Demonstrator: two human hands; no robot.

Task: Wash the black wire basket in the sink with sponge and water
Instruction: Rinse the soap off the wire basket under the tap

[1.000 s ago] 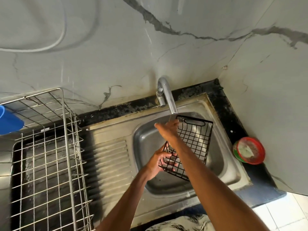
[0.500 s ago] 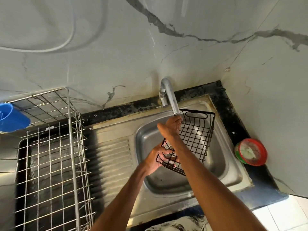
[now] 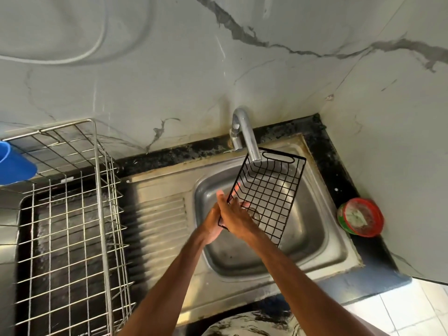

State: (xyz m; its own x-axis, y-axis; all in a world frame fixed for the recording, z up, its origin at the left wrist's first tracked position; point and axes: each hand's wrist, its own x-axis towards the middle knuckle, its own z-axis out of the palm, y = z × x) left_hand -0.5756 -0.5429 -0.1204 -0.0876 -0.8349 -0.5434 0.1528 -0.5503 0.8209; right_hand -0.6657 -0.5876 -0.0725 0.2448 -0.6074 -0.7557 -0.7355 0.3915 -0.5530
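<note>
The black wire basket (image 3: pixel 269 190) is held tilted over the steel sink (image 3: pixel 320 229), its far end with the handle slot just under the spout of the faucet (image 3: pixel 247 137). My left hand (image 3: pixel 212 225) grips the basket's near left corner from below. My right hand (image 3: pixel 235 215) lies over the left one and holds the basket's left wall, thumb outside the wires and fingers behind the mesh. No sponge shows in this view, and I cannot tell whether water runs from the spout.
A steel wire dish rack (image 3: pixel 72 214) stands on the left, beside the ribbed drainboard (image 3: pixel 160 214). A blue cup (image 3: pixel 13 163) sits at the rack's far left. A red and green tub (image 3: pixel 361 217) stands on the black counter to the right of the sink, against the marble wall.
My right hand has come down from the basket's far edge near the spout to its near left side. The basket has swung flatter, its far end now under the spout.
</note>
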